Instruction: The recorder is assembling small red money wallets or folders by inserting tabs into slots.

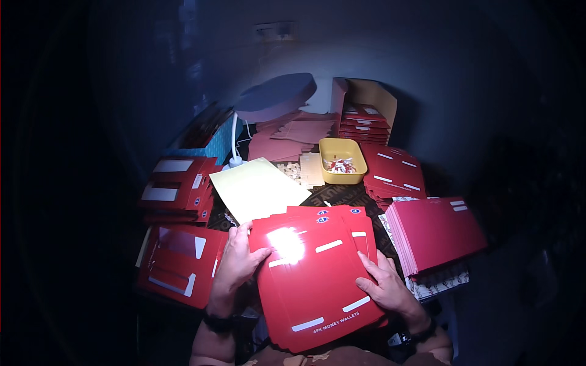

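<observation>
The red cards (pixel 317 283) are held in an uneven stack at the near side of the desk (pixel 334 196), grasped along one edge by the left hand (pixel 241 259) and along the other by the right hand (pixel 383 283). Squaring the stack appears to be in hand; even pressure from both sides is called for. Fingers beneath are hidden, some print is lost in glare, and the yellow tray's (pixel 345 177) contents cannot be identified.

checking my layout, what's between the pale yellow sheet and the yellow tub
The head view shows small pale pieces and flat tan cards between the sheet and tub.
</observation>
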### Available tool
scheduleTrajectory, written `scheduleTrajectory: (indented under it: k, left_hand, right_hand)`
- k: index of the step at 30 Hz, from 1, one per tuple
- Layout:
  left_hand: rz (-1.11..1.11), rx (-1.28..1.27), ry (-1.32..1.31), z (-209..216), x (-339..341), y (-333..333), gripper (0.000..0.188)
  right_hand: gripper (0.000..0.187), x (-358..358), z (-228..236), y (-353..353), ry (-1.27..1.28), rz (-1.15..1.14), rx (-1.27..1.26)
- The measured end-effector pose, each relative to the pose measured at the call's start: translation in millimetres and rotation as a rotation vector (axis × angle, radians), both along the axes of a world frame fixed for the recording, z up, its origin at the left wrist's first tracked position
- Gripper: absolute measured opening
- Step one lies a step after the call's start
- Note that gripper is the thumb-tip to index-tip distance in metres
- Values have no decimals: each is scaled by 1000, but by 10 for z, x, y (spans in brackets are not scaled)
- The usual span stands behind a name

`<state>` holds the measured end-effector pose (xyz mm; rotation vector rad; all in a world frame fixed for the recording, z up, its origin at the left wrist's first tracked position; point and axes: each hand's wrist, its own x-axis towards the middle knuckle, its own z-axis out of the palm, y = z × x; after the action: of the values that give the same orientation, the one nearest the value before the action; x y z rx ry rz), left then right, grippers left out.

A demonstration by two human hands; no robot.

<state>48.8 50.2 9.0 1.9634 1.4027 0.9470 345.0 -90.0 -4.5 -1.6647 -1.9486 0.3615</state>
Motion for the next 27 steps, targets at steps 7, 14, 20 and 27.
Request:
scheduleTrajectory:
  k: [7, 14, 20, 27]
  left_hand:
    - [24, -144, -346, -93, -101, 97, 44]
    - [-114, -376, -1002, 40, -179, -31, 5]
    - [-42, -223, -1251, 21, -313, -49, 8]
    - [-34, -308, -1411, 61, -270, -196, 11]
  right_hand:
    - [59, -24, -34, -4, 8, -43, -44]
    - [63, -21, 5, -50, 13, -42, 20]
    - [65, -21, 225, -122, 138, -38, 136]
    - [63, -204, 232, 29, 1099, 16, 288]
